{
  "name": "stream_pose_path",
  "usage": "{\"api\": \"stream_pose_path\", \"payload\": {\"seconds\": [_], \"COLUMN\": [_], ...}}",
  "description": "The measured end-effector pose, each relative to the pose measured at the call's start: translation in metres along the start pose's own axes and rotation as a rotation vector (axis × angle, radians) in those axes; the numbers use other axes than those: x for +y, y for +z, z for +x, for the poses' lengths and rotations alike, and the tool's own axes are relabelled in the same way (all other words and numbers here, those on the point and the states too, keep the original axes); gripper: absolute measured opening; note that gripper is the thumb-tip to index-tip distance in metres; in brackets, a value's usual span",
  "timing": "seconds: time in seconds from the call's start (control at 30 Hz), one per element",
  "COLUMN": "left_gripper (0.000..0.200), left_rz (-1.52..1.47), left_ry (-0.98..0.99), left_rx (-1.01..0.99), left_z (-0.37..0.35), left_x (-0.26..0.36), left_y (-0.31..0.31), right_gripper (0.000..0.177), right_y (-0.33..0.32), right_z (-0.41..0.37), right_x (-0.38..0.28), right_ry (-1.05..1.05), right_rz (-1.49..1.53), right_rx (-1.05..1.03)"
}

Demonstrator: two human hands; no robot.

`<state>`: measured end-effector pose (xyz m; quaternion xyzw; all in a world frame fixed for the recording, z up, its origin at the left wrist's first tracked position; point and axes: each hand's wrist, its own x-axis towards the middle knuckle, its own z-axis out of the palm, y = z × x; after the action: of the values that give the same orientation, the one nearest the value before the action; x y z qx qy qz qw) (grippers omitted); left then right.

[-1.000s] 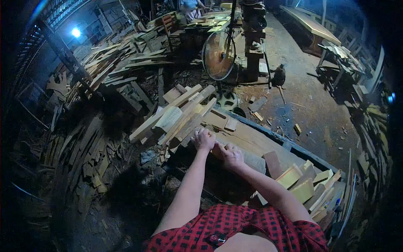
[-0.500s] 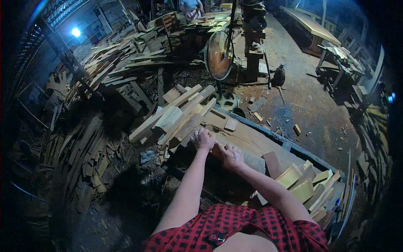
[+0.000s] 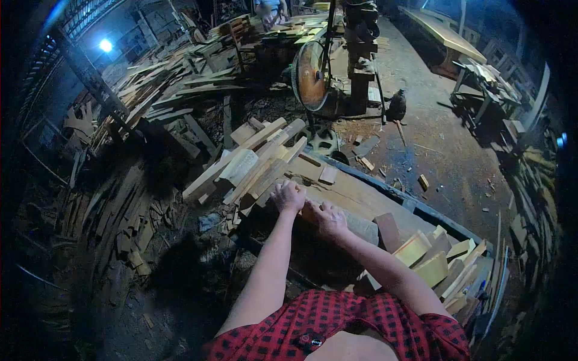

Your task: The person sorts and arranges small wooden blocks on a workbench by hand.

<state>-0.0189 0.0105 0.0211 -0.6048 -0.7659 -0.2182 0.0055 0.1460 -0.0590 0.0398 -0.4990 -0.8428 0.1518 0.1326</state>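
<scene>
My left hand (image 3: 289, 197) is closed, its fingers curled down at the near edge of the wooden bench top (image 3: 355, 200). Close beside it on the right, my right hand (image 3: 329, 219) is closed too, knuckles up. Whatever the fingers grip is hidden beneath them and in shadow. A grey, rounded, roller-like surface (image 3: 363, 228) shows just right of my right hand. Past my left hand, several wooden strips (image 3: 260, 157) lie stacked across the bench's left end. A small wood block (image 3: 329, 175) rests on the bench beyond the hands.
Wood offcuts (image 3: 432, 268) are heaped on the bench's right end, by a dark upright block (image 3: 388, 232). A round fan (image 3: 310, 76) stands behind the bench. Scrap boards (image 3: 174, 90) cover the floor at left. Farther off are another person (image 3: 272, 11) and a long table (image 3: 442, 33).
The whole view has shifted slightly. Both hands keep nearly the same closed pose and place at the bench edge.
</scene>
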Motion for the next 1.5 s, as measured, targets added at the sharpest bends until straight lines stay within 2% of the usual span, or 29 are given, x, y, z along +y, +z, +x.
{"api": "stream_pose_path", "payload": {"seconds": [0.17,0.23,0.37,0.67,0.77,0.87,0.97,1.07,1.17,1.37,1.43,1.5], "left_gripper": [0.018,0.017,0.017,0.016,0.017,0.018,0.019,0.02,0.022,0.023,0.024,0.024], "left_rz": [-0.008,-0.022,-0.027,-0.017,-0.094,-0.115,-0.038,-0.049,-0.081,0.028,0.032,-0.01], "left_ry": [-0.011,-0.015,-0.058,-0.035,-0.009,-0.002,-0.044,-0.044,0.014,-0.046,-0.049,-0.036], "left_rx": [-0.03,-0.034,-0.08,-0.083,-0.126,-0.133,-0.098,-0.12,-0.153,-0.158,-0.121,-0.138], "left_z": [-0.001,0.001,0.0,0.0,0.012,0.012,0.0,-0.001,0.016,-0.004,-0.007,0.002], "left_x": [0.0,-0.003,0.002,0.003,-0.02,-0.022,0.002,0.004,-0.028,0.009,0.01,-0.009], "left_y": [0.0,0.006,-0.002,-0.004,0.035,0.036,-0.001,-0.006,0.04,-0.003,-0.002,0.026], "right_gripper": [0.079,0.072,0.071,0.076,0.072,0.071,0.075,0.077,0.078,0.082,0.084,0.084], "right_y": [0.007,0.007,0.001,0.005,-0.005,0.001,0.007,0.001,0.003,0.009,0.006,0.006], "right_z": [0.002,0.0,0.0,0.0,-0.002,-0.001,0.001,-0.001,0.0,-0.003,-0.009,-0.01], "right_x": [0.005,0.003,-0.001,0.003,-0.003,0.001,0.004,0.001,0.005,0.012,0.012,0.012], "right_ry": [-0.003,-0.017,0.01,0.001,0.038,0.039,0.03,0.04,0.033,-0.032,-0.031,-0.025], "right_rz": [0.016,-0.016,0.027,0.036,0.033,0.074,0.048,0.051,0.043,0.061,0.053,0.065], "right_rx": [-0.005,0.042,0.004,0.053,-0.026,-0.024,0.014,0.007,-0.06,-0.051,-0.038,-0.044]}}
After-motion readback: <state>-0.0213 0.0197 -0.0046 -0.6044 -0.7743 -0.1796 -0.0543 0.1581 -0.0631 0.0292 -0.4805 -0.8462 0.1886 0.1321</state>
